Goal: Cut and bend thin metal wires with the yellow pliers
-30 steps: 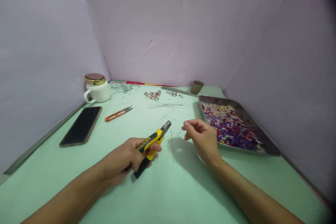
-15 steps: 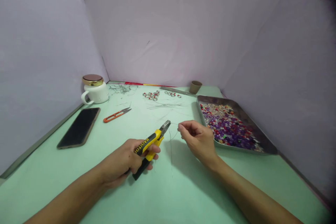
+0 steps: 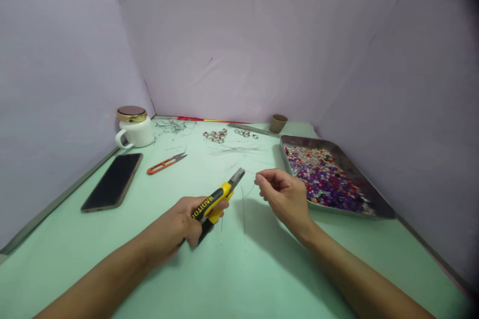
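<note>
Yellow-and-black pliers lie in my left hand, its fingers wrapped round the handles. Their metal jaws point up and to the right, toward my right hand. Thumb and forefinger of that hand pinch a thin wire, which hangs down in a curve between the two hands. The wire is so fine that I cannot tell whether the jaws grip it. More thin wires show on the green table below the pliers.
On the right is a metal tray of mixed beads. Farther back are beaded wire pieces, loose wires and a small brown cup. To the left are orange thread snips, a phone and a lidded white mug.
The plier handles have closed closer together in my left hand, and the jaws have tipped slightly up and right. My right hand has shifted a little to the right, still pinching the wire.
</note>
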`<state>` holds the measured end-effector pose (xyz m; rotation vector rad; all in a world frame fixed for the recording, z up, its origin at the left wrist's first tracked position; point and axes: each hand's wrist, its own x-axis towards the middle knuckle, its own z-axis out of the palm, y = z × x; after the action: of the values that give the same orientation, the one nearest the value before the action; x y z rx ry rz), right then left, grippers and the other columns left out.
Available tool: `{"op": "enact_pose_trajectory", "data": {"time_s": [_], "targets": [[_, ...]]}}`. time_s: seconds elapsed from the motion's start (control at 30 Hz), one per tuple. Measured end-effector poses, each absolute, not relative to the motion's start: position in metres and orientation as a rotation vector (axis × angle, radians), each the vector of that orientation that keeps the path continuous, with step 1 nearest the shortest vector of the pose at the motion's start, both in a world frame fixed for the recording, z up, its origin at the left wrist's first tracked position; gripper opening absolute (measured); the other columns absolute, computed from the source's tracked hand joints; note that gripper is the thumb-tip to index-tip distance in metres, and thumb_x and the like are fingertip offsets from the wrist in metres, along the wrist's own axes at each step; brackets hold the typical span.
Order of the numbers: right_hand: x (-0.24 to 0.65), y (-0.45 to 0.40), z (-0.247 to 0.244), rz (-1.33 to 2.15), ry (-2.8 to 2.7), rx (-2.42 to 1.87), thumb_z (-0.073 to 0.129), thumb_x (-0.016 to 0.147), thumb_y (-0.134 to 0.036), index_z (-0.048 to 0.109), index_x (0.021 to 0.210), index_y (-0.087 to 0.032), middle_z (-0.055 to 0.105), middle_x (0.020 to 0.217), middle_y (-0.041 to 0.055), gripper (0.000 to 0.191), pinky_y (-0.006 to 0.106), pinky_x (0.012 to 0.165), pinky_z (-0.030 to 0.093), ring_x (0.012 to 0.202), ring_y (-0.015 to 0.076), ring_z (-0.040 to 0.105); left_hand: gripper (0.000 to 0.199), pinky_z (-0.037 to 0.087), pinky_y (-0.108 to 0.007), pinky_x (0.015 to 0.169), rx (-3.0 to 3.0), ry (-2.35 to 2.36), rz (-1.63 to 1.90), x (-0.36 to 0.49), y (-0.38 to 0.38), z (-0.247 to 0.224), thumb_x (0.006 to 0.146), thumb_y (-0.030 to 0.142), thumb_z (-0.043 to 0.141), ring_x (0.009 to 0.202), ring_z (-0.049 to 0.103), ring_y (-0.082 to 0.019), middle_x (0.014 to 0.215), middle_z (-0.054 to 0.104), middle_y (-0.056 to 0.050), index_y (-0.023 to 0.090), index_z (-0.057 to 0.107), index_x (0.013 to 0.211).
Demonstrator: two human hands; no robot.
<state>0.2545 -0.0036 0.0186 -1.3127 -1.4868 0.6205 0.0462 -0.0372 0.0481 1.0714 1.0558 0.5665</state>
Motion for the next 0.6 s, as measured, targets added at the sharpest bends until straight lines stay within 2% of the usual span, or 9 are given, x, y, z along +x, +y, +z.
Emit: {"op": "enact_pose_trajectory", "data": {"time_s": [0.17, 0.43, 0.6], "targets": [[0.2580, -0.0020, 0.0180, 0.511, -1.564, -1.294, 0.054, 0.076, -0.028, 0.061, 0.073, -0.017, 0.060, 0.060, 0.0017, 0.014, 0.024, 0.047, 0.041, 0.050, 0.0123, 0.052, 0.053, 0.037, -0.031, 0.078, 0.920, 0.878, 0.661, 0.0439, -0.0371, 0.0480, 0.041, 0.001, 0.037, 0.090, 0.047, -0.018, 0.090, 0.054, -0.003, 0.016, 0.061, 0.087], [0.2605, -0.0049, 0.0231, 0.190, -1.779, -1.167, 0.051, 0.078, -0.020, 0.061, 0.077, -0.019, 0.063, 0.068, 0.0026, 0.010, 0.024, 0.055, 0.044, 0.055, 0.0123, 0.054, 0.058, 0.038, -0.029, 0.075, 0.897, 0.896, 0.611, 0.0447, -0.0408, 0.0523, 0.041, 0.001, 0.038, 0.089, 0.048, -0.018, 0.090, 0.055, -0.004, 0.016, 0.061, 0.092], [0.2630, -0.0015, 0.0172, -0.063, -1.880, -1.017, 0.053, 0.077, -0.015, 0.061, 0.079, -0.018, 0.064, 0.067, 0.0016, 0.009, 0.022, 0.053, 0.043, 0.054, 0.0103, 0.056, 0.058, 0.039, -0.029, 0.075, 0.914, 0.968, 0.597, 0.0455, -0.0409, 0.0537, 0.043, 0.001, 0.039, 0.088, 0.047, -0.017, 0.088, 0.054, -0.004, 0.016, 0.060, 0.095]]}}
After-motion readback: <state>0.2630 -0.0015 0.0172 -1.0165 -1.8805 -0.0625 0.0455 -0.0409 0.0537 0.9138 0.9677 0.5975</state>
